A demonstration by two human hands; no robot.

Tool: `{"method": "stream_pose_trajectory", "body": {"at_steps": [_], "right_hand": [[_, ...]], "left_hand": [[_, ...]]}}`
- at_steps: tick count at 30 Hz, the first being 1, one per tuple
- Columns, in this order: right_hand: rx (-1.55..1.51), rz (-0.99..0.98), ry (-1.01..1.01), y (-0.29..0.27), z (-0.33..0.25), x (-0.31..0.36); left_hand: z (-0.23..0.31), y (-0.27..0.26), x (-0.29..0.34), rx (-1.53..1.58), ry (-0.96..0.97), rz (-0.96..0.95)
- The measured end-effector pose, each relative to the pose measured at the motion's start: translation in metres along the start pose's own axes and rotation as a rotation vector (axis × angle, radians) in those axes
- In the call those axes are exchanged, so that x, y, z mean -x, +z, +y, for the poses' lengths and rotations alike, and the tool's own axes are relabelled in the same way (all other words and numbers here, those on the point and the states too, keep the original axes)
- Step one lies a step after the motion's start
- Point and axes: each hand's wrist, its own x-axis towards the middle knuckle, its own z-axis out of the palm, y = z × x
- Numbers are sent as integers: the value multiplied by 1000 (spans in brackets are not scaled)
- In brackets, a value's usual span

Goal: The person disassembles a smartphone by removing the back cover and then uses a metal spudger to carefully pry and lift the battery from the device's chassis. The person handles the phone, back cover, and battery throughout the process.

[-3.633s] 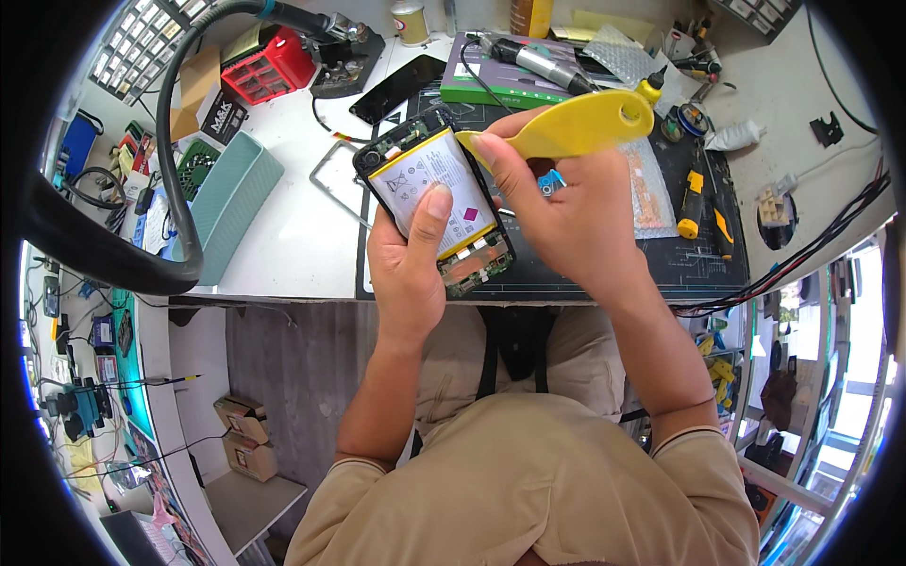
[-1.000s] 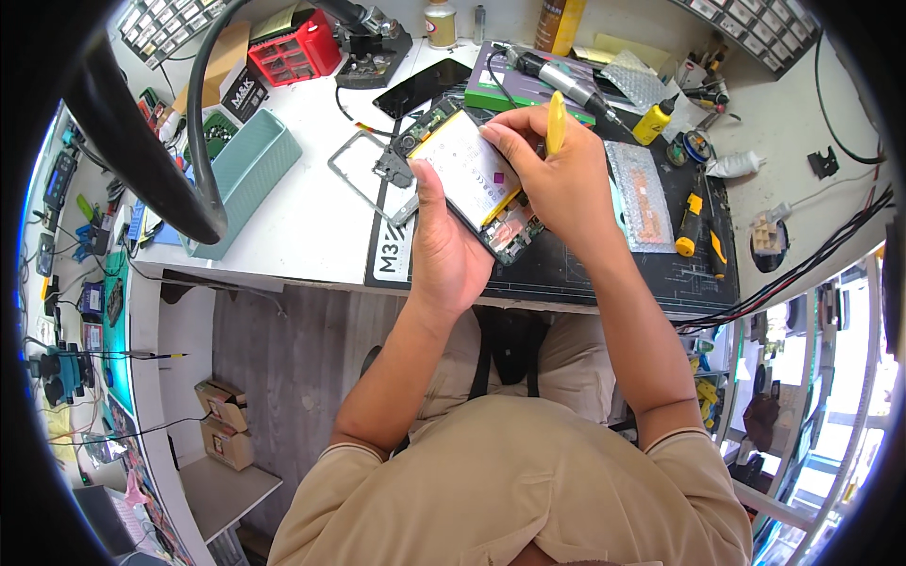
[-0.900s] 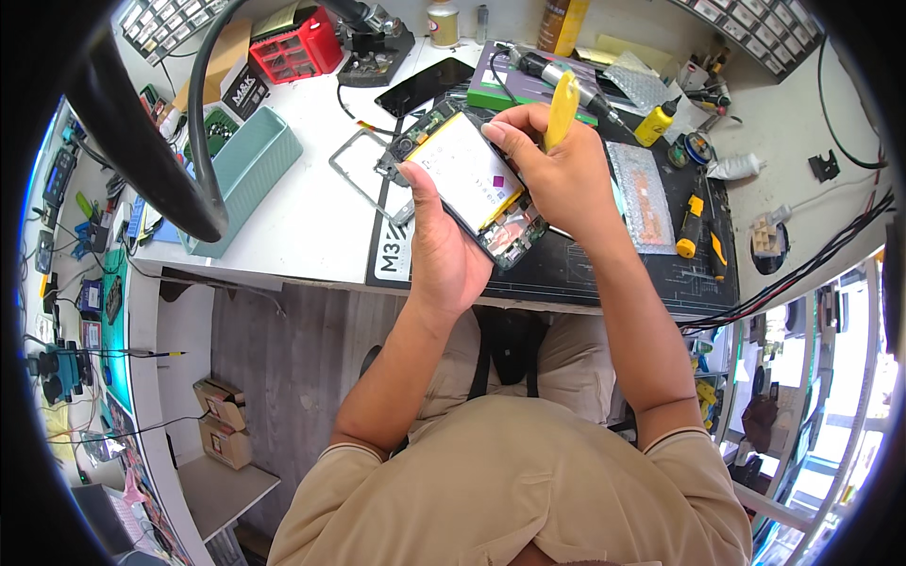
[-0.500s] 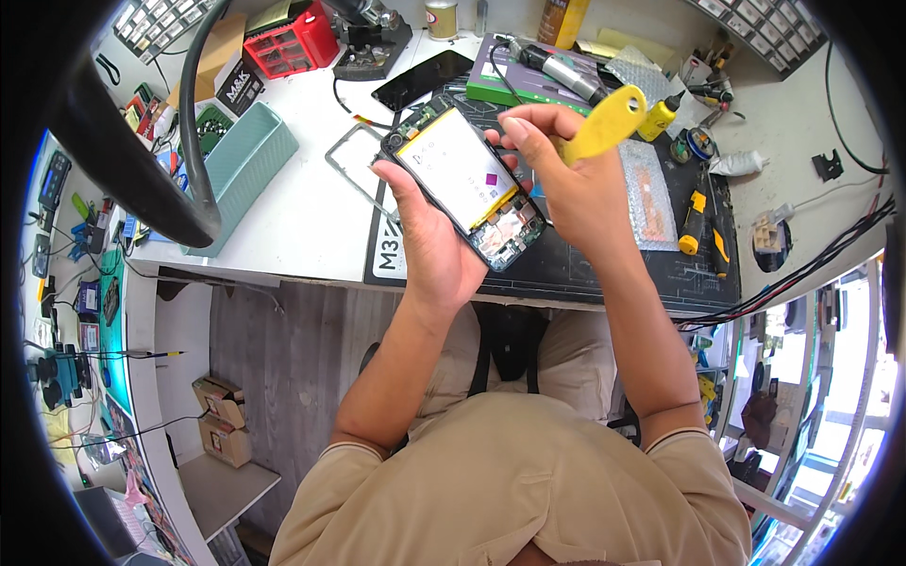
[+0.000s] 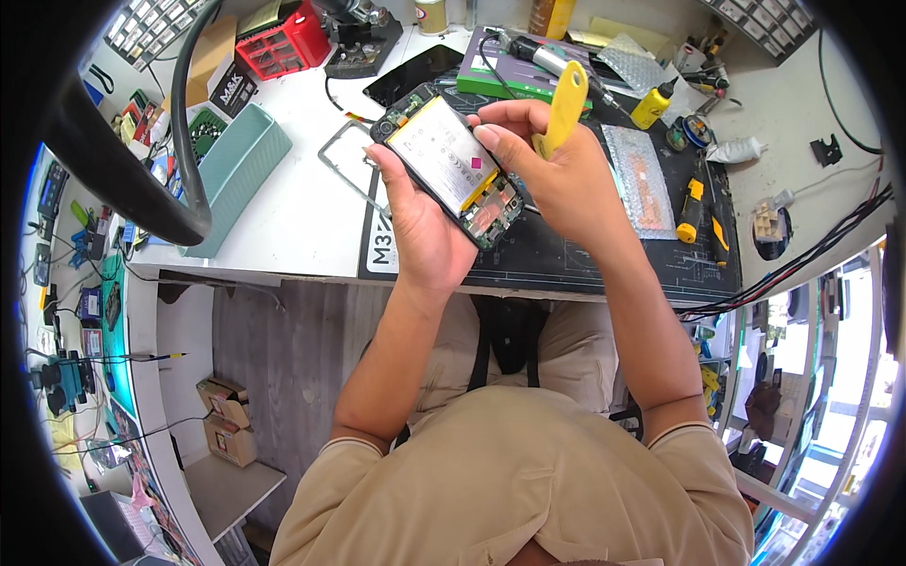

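Observation:
My left hand (image 5: 427,226) cradles an opened smartphone (image 5: 491,209) from below, with the thumb along its left edge. The back is off, so a white battery (image 5: 439,151) with yellow edges and a small purple square shows, and a bare circuit board lies at the lower end. My right hand (image 5: 571,184) is closed around a flat yellow plastic tool (image 5: 568,102), whose rounded end sticks up above the fingers. The tool's other end is hidden by the hand. The right thumb and forefinger are at the phone's upper right edge.
Left of the phone a thin phone frame (image 5: 327,156) lies on the white bench, near a teal bin (image 5: 247,179). Behind are a dark phone (image 5: 415,74) and a purple-green box (image 5: 481,71). Bubble wrap (image 5: 642,184), a yellow bottle (image 5: 653,106) and a yellow-black cutter (image 5: 691,209) lie right.
The phone has tilted, and the glare on its battery has faded. The yellow tool has swung from leaning right to nearly upright, as my right hand shifted slightly left.

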Motion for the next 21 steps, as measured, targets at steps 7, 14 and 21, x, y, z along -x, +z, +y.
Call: {"method": "stream_pose_trajectory", "body": {"at_steps": [7, 14, 21], "right_hand": [[223, 91, -132, 4, -6, -9], [242, -11, -175, 3, -12, 12], [316, -33, -335, 19, -10, 19]], "left_hand": [[2, 23, 3, 29, 4, 119], [7, -11, 0, 258, -46, -104], [0, -1, 0, 73, 73, 112]]}}
